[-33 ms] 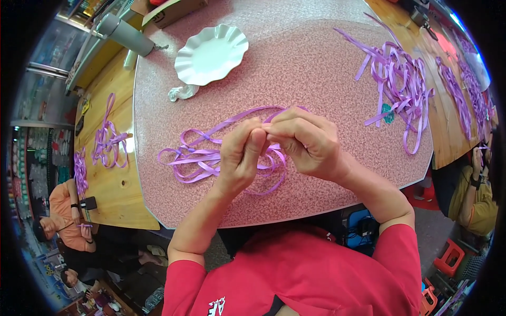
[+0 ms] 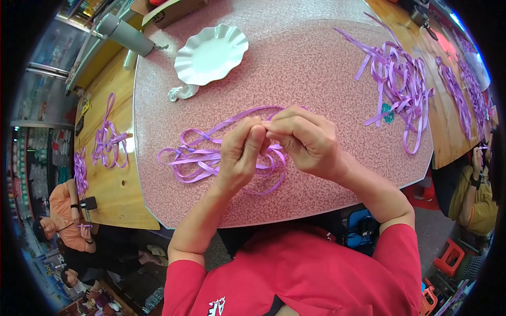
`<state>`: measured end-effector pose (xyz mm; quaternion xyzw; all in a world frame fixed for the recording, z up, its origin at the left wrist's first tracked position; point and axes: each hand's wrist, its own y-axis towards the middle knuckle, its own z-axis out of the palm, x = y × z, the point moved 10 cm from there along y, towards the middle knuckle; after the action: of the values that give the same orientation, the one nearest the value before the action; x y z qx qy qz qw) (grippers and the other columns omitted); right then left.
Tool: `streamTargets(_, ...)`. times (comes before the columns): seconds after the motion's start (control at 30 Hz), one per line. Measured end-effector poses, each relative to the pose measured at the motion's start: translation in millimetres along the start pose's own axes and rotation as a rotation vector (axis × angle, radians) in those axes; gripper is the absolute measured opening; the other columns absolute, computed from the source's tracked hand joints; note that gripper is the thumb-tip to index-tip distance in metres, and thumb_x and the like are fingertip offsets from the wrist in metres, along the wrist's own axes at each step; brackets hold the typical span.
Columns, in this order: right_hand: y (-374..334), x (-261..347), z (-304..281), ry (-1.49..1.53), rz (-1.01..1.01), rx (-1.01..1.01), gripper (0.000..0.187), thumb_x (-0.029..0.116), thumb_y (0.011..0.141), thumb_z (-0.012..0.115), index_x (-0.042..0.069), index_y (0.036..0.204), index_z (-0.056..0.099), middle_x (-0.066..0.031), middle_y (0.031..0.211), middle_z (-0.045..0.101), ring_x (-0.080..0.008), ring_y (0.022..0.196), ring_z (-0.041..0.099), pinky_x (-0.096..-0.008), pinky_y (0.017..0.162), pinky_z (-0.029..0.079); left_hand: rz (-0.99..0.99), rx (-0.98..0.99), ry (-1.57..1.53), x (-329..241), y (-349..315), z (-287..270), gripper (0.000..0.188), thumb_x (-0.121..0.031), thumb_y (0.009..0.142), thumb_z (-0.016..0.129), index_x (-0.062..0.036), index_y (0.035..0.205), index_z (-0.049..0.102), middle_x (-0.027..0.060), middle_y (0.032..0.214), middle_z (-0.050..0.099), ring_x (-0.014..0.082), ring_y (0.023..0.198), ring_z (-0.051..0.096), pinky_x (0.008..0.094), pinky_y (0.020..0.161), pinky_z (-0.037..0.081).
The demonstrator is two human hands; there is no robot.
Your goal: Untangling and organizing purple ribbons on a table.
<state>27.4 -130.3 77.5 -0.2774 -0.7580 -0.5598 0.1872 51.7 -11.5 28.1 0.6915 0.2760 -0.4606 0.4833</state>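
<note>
My left hand [image 2: 240, 152] and my right hand [image 2: 311, 139] meet over the middle of the pink speckled table, thumbs and fingertips pinched together. Both are closed on a purple ribbon [image 2: 205, 158]; the pinched bit itself is hidden by my fingers. Its loose loops lie on the table to the left of and beneath my hands, with small knots showing at the left. One strand arcs up behind my right hand.
A big heap of purple ribbon [image 2: 398, 84] lies at the right. Farther off stand a white scalloped plate [image 2: 211, 55], a grey tumbler [image 2: 125, 34] and a cardboard box [image 2: 174, 13]. More ribbon [image 2: 109, 142] rests on the wooden table [image 2: 113, 200]. Co-workers sit on both sides.
</note>
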Motion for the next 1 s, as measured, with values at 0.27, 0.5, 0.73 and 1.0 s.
streamTargets(0.27,3.0,-47.0,-18.0,0.104,0.41,-0.048,0.023,0.011,0.095,0.064,0.002,0.116,0.068,-0.0084,0.102,0.07,-0.0129,0.087,0.065,-0.0263,0.072,0.054,-0.182,-0.037,-0.008,-1.8,8.7,-21.3,0.022,-0.02,0.103,0.05,-0.0011,0.102,0.06,-0.0012,0.074,0.049,0.0064,0.066,0.046,0.0228,0.056,0.038)
streamTargets(0.5,4.6,-69.6,-143.7,-0.266,0.475,-0.315,0.019,0.011,0.095,0.064,0.006,0.112,0.071,-0.0053,0.096,0.07,-0.0092,0.08,0.063,-0.0203,0.068,0.051,-0.019,0.027,0.641,-44.7,-1.3,-95.8,0.033,-0.027,0.094,0.062,-0.0001,0.076,0.064,0.0084,0.08,0.058,0.0199,0.074,0.052,0.0332,0.067,0.041)
streamTargets(0.73,-21.4,-143.9,-250.9,-0.809,0.6,-0.205,0.023,0.023,0.09,0.067,0.006,0.105,0.074,-0.0085,0.086,0.071,-0.0159,0.074,0.065,-0.029,0.068,0.051,-0.054,-0.128,0.902,-51.1,-20.4,-115.9,0.018,-0.017,0.091,0.067,0.0009,0.088,0.063,0.013,0.099,0.059,0.0276,0.097,0.057,0.0376,0.086,0.045)
streamTargets(1.0,13.7,-225.6,-212.1,-1.201,0.556,0.072,0.026,0.033,0.084,0.065,0.017,0.101,0.076,-0.0135,0.114,0.064,-0.0356,0.113,0.056,-0.0481,0.096,0.045,0.006,0.0,0.821,-31.1,-12.1,-45.3,0.012,-0.012,0.089,0.067,-0.0004,0.086,0.063,0.0126,0.101,0.06,0.0262,0.098,0.059,0.0372,0.086,0.046)
